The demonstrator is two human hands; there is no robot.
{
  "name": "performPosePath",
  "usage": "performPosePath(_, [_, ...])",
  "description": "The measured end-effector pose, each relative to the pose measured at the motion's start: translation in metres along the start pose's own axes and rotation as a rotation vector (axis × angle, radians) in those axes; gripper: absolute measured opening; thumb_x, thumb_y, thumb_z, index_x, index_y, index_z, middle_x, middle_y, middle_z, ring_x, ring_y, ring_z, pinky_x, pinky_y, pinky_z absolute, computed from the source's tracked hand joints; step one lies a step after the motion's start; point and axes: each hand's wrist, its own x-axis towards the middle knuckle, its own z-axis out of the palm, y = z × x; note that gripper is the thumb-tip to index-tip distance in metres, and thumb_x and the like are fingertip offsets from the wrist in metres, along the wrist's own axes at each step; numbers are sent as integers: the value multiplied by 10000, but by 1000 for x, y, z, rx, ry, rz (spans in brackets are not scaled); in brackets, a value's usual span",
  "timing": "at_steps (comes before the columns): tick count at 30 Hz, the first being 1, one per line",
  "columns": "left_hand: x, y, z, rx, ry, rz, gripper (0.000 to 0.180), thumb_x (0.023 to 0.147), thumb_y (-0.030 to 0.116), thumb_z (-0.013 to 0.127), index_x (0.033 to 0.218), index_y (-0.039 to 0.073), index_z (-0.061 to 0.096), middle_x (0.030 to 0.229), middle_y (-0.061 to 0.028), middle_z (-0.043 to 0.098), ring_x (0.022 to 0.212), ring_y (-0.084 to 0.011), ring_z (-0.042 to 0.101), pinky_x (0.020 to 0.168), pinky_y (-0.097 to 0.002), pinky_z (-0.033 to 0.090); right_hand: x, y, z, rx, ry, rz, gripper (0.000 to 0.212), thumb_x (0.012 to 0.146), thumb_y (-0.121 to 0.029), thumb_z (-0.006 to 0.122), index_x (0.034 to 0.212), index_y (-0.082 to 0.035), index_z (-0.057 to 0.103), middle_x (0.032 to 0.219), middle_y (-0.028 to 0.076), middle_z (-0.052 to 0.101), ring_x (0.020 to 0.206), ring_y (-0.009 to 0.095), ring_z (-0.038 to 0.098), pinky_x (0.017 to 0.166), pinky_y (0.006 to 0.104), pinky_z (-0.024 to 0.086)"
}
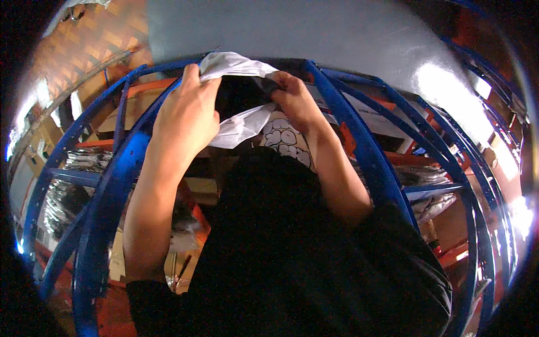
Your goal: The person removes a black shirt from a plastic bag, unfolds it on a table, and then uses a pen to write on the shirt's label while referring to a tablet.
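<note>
My left hand [188,115] and my right hand [296,101] are raised in front of me, both closed on the rim of a white plastic bag [241,126]. They stretch its thin, crumpled mouth into a wide ring. Through the opening only darkness shows, so I cannot tell what the bag contains. My thumbs and fingers pinch opposite sides of the rim. Below my right wrist lies a white piece with black cloud-like outlines [287,140]; whether it belongs to the bag, I cannot tell. My black-sleeved arms and black top fill the lower middle.
Blue metal rack frames [359,132] stand in front and on both sides, with orange-red beams among them. Shelves hold cardboard boxes [137,109] and clear plastic-wrapped packages [67,205]. A broad grey surface [281,28] spans the top, and a bright glare lies at the right.
</note>
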Motion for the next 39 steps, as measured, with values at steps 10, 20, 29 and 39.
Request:
performPosePath(10, [-22, -12, -56, 307, 121, -85, 532, 735, -14, 591, 1259, -4, 500, 1297, -309, 426, 1107, -452, 523, 931, -457, 464, 44, -2, 47, 581, -227, 31, 236, 791, 76, 446, 828, -153, 409, 791, -27, 455, 710, 104, 468, 583, 248, 375])
performPosePath(20, [-40, 1, -69, 345, 165, -137, 503, 740, -36, 573, 1236, 34, 534, 1280, -229, 446, 1049, -417, 566, 886, -458, 485, 44, -7, 62, 485, -198, -129, 253, 751, 102, 440, 862, -124, 419, 779, -20, 438, 644, 86, 431, 508, 243, 322])
performPosePath(29, [-66, -5, -71, 326, 122, -219, 485, 723, -5, 571, 1207, 19, 570, 1237, -222, 463, 985, -412, 588, 848, -463, 496, -16, -78, 75, -505, 317, -932, 366, 647, 81, 584, 992, -21, 516, 874, 102, 569, 923, 322, 576, 835, 371, 470])
performPosePath(39, [-83, 21, -83, 346, 142, -18, 519, 705, -13, 594, 1221, 14, 550, 1305, -234, 448, 1018, -414, 584, 892, -443, 492, 14, -41, 139, -1537, -939, -823, 169, 680, -89, 622, 820, -9, 670, 894, 164, 663, 896, 317, 652, 770, 412, 532])
